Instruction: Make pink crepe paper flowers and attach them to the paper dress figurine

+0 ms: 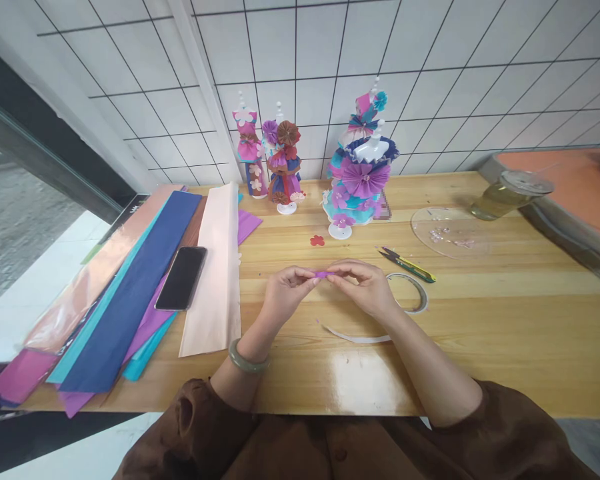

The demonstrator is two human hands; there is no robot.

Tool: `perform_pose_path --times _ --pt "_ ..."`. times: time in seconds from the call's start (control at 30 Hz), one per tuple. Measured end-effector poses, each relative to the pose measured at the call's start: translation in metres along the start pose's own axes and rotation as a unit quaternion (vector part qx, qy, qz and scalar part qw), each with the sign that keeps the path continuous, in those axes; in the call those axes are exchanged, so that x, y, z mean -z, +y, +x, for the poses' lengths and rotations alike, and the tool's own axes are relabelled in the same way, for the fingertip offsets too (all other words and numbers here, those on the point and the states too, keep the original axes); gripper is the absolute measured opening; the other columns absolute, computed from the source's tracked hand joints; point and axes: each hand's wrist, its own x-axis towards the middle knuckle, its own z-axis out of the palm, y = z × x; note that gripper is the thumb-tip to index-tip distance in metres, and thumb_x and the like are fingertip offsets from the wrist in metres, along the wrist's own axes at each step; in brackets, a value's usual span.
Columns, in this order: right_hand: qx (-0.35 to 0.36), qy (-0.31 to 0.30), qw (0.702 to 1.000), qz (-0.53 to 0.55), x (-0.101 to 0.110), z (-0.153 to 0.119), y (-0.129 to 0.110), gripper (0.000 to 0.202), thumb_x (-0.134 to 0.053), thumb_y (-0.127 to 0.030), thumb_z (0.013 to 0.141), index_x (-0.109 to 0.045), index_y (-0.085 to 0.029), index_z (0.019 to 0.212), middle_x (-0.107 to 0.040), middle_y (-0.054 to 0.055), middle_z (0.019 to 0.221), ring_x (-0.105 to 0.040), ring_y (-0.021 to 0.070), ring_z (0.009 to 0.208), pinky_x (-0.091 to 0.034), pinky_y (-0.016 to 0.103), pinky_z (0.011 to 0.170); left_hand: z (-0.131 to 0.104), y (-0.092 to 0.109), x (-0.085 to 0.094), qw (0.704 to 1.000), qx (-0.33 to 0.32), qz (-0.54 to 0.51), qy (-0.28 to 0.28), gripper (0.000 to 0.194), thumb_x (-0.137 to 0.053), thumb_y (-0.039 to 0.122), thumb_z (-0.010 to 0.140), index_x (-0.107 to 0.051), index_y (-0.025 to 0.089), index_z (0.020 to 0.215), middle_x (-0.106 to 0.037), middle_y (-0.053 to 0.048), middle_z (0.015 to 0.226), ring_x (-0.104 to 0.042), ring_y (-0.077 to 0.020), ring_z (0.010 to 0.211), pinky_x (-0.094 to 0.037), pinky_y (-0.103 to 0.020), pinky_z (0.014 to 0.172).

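Between my two hands, above the wooden table, is a small strip of purple paper. My left hand pinches its left end between thumb and fingertips. At the other end, my right hand pinches it the same way. Just beyond the hands lies a red paper flower. A roll of white tape rests flat beside my right hand, partly hidden by it. A loose white strip curves across the table below my right wrist. Green-and-yellow thread snips lie past the roll.
Small dress forms in paper outfits stand along the tiled wall, with others to their left. Folded coloured paper and a phone lie at left. At right are a clear dish of beads and a lidded cup.
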Motion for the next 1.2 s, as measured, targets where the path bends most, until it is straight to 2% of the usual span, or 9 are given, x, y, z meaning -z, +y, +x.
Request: perform_pose_path --times 0.3,0.57,0.7,0.97,1.2 --pt "0.012 -0.003 1.000 0.012 0.0002 0.0002 -0.0002 0.008 -0.061 -0.022 0.072 -0.067 -0.020 0.077 -0.066 0.005 0.082 -0.060 0.0169 0.079 -0.048 0.030 0.072 -0.0010 0.0011 0.0006 0.997 -0.057 0.050 0.023 0.009 -0.065 0.023 0.066 -0.065 0.015 0.071 -0.065 -0.005 0.077 -0.060 -0.0152 0.075 -0.049 -0.029 0.071" --pt "-0.049 -0.010 0.999 0.021 0.0000 -0.0006 0.0012 0.013 -0.061 -0.027 0.071 -0.066 -0.018 0.078 -0.066 0.006 0.083 -0.060 0.0172 0.077 -0.048 0.029 0.069 -0.0013 -0.0025 0.0029 0.989 -0.098 0.110 0.020 0.009 -0.063 0.025 0.069 -0.065 0.017 0.072 -0.065 -0.006 0.079 -0.060 -0.0158 0.077 -0.047 -0.031 0.075" --pt "-0.074 -0.018 0.996 0.039 -0.0018 -0.0015 0.0012 0.016 -0.060 -0.029 0.071 -0.066 -0.017 0.079 -0.066 0.006 0.081 -0.060 0.0163 0.074 -0.047 0.029 0.068 -0.0011 -0.0038 0.0026 0.990 -0.082 0.109 0.024 0.012 -0.062 0.027 0.069 -0.064 0.016 0.073 -0.064 -0.005 0.076 -0.059 -0.0149 0.073 -0.047 -0.029 0.070" --pt "-0.110 -0.036 0.991 0.061 -0.0067 -0.0029 -0.0024 0.019 -0.059 -0.032 0.072 -0.064 -0.016 0.082 -0.066 0.006 0.081 -0.060 0.0164 0.074 -0.047 0.030 0.069 -0.0005 -0.0042 0.0020 0.999 -0.011 0.032 0.012 0.027 -0.062 0.024 0.068 -0.057 0.016 0.093 -0.058 -0.002 0.075 -0.054 -0.0096 0.069 -0.044 -0.022 0.066" --pt "-0.082 -0.102 0.987 0.088 -0.0072 -0.0030 -0.0040 0.040 -0.061 -0.031 0.070 -0.056 -0.020 0.108 -0.060 0.007 0.109 -0.056 0.0193 0.098 -0.043 0.035 0.085 -0.0013 -0.0010 0.0008 0.998 -0.017 0.053 -0.036 0.030 -0.059 0.019 0.069 -0.054 0.017 0.099 -0.056 0.000 0.074 -0.053 -0.0099 0.071 -0.043 -0.023 0.068"
